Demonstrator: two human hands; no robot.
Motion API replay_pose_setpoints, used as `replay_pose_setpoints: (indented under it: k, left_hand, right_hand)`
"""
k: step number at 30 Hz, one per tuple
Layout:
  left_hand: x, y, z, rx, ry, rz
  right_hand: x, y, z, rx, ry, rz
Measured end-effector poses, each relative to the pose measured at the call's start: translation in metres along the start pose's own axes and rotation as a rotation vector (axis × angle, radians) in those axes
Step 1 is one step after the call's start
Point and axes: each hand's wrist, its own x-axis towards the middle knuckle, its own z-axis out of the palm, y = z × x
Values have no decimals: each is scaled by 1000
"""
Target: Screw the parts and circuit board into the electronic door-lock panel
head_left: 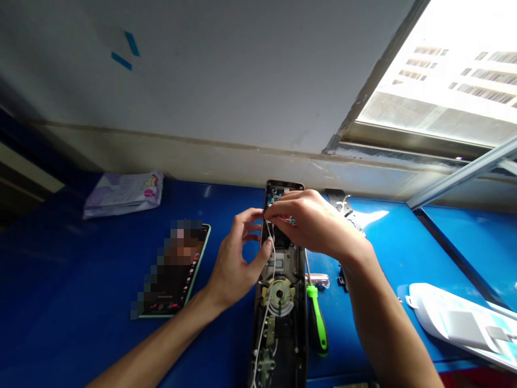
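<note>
A long, narrow black device housing (299, 323) lies open on the blue table, its far end toward the wall. Inside are a circuit board (276, 195) at the far end and a round metal mechanism (280, 295) lower down. A thin white wire (274, 264) runs along it. My right hand (313, 218) bends over the board with thumb and fingertips pinched on the wire's upper end. My left hand (238, 258) curls at the housing's left edge, thumb on its inner side beside the wire. The fingers of my right hand partly hide the board.
A green-and-black screwdriver (318, 323) lies right of the housing. Dark metal parts (337, 199) sit beyond my right hand. To the left are a lit phone (173, 275) and a soft packet (125, 194). A white case (452, 318) stands at right.
</note>
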Motion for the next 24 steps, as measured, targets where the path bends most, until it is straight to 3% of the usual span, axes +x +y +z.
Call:
replay_pose_setpoints:
  k: [9,14,24]
  left_hand:
    - [0,-1,2,-91,-28,-52]
    - [-1,0,5,-170,-24,-95]
    - [6,9,2,-448,-28,-209]
  right_hand:
    - [1,-8,0,-83,-45,7]
    - [1,-11,5,-137,1,-34]
    - [-2,-16,14,-145,60,31]
